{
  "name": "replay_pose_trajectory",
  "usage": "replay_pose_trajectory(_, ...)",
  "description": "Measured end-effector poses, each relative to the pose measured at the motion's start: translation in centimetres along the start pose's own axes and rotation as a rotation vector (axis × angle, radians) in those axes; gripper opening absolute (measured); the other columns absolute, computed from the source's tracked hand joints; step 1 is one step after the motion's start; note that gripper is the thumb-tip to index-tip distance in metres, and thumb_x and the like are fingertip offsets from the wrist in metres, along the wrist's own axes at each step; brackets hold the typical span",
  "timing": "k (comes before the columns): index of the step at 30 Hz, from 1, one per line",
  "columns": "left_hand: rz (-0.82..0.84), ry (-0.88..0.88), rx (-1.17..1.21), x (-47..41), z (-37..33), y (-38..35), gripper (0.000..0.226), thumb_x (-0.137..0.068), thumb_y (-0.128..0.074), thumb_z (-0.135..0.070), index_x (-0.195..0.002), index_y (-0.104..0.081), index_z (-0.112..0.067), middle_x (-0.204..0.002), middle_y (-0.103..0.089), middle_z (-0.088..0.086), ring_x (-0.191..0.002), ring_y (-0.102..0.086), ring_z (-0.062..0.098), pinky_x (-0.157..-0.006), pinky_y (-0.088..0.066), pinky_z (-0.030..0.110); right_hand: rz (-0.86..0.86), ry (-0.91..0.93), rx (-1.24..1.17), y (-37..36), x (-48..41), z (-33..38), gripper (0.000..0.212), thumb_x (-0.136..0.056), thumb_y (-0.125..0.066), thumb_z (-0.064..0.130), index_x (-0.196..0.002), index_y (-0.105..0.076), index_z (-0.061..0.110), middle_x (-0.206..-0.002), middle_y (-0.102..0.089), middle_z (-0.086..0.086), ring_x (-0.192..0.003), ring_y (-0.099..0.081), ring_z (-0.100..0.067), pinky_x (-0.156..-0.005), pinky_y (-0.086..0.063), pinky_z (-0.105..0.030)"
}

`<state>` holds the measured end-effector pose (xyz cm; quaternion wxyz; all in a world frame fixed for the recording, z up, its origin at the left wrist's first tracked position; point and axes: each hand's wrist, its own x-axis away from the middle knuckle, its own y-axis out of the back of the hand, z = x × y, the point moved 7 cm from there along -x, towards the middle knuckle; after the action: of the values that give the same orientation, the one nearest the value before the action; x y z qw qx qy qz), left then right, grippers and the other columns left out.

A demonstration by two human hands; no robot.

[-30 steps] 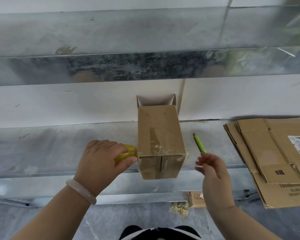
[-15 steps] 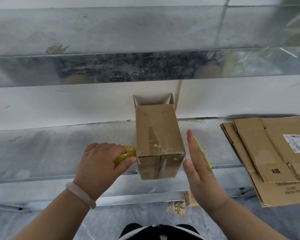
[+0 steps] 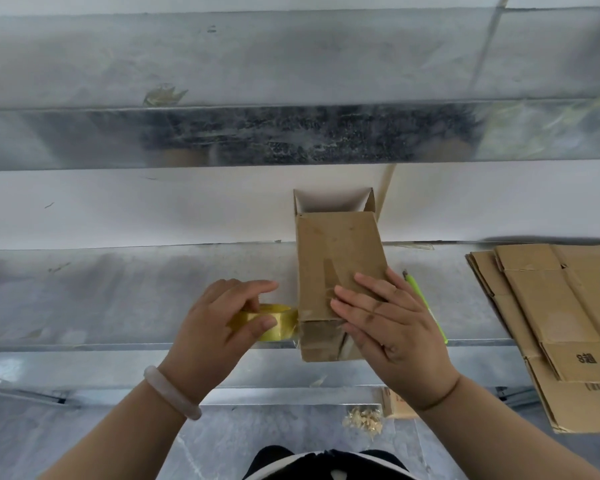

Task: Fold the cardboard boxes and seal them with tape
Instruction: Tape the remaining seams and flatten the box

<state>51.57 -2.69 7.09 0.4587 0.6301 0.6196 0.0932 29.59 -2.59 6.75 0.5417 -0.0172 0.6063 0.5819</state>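
Observation:
A small brown cardboard box (image 3: 333, 251) lies on the metal shelf (image 3: 118, 292) with its taped near end over the shelf's front edge and its far end open. My right hand (image 3: 385, 320) lies flat on the box's top near corner, fingers straight, covering part of the taped seam. My left hand (image 3: 219, 320) grips a yellow roll of tape (image 3: 274, 322) held against the box's left side. Clear tape runs from the roll onto the box's near end.
A stack of flattened cardboard boxes (image 3: 561, 323) lies on the shelf at the right. A green pen (image 3: 426, 306) lies just right of the box, partly under my right hand. A wall backs the shelf. Scraps (image 3: 362, 422) lie on the floor below.
My right hand has moved from the air beside the box onto its top near corner. My left hand has eased back, so the yellow tape roll shows more.

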Motion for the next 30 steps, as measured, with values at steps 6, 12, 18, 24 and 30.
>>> replay_pose_trajectory(6, -0.022, -0.005, 0.037, 1.3, -0.4, -0.8, 0.027, -0.098, -0.042, -0.029, -0.115, -0.063, -0.025, -0.090, -0.056, -0.010, -0.081, -0.055, 0.005, -0.069, -0.046, 0.018, -0.001, -0.027, 0.002, -0.1, 0.0, 0.1, 0.024, -0.094, -0.060, 0.028, -0.113, -0.073, 0.022, -0.123, -0.067, 0.008, -0.124, -0.057, -0.017, -0.108, -0.040, -0.051)
replay_pose_trajectory(12, 0.006, -0.152, -0.166, 0.7, -0.9, -0.3, 0.031, -0.101, -0.035, -0.043, -0.099, -0.061, -0.025, -0.087, -0.057, -0.006, -0.068, -0.053, 0.007, -0.055, -0.045, 0.021, 0.019, -0.011, 0.001, -0.1, 0.0, 0.1, 0.024, -0.094, -0.061, 0.028, -0.115, -0.071, 0.023, -0.124, -0.066, 0.008, -0.124, -0.056, -0.017, -0.107, -0.041, -0.051)
replay_pose_trajectory(18, 0.105, -0.299, -0.351, -0.2, -0.2, 0.3, 0.053, -0.089, -0.042, -0.063, -0.093, -0.075, -0.022, -0.083, -0.062, -0.004, -0.053, -0.054, 0.011, -0.049, -0.042, 0.019, 0.021, -0.015, -0.005, -0.1, 0.1, 0.3, 0.024, -0.094, -0.060, 0.028, -0.115, -0.070, 0.024, -0.124, -0.066, 0.009, -0.126, -0.055, -0.016, -0.110, -0.037, -0.048)
replay_pose_trajectory(24, 0.051, -0.303, -0.286, -0.4, -0.5, 0.7, 0.041, -0.082, -0.057, -0.060, -0.105, -0.065, -0.027, -0.112, -0.056, -0.004, -0.061, -0.058, 0.011, -0.051, -0.048, 0.023, 0.003, -0.036, -0.031, 0.2, 0.1, 0.3, 0.024, -0.094, -0.060, 0.029, -0.116, -0.068, 0.025, -0.123, -0.066, 0.010, -0.125, -0.056, -0.015, -0.111, -0.037, -0.047)
replay_pose_trajectory(30, 0.058, -0.364, -0.333, 0.4, -0.1, 0.0, 0.030, -0.085, -0.063, -0.046, -0.101, -0.074, -0.023, -0.102, -0.065, -0.005, -0.070, -0.061, 0.010, -0.061, -0.048, 0.024, 0.013, -0.044, -0.022, 0.0, 0.0, 0.4, 0.023, -0.093, -0.062, 0.026, -0.115, -0.070, 0.023, -0.122, -0.066, 0.009, -0.125, -0.057, -0.017, -0.110, -0.038, -0.049)
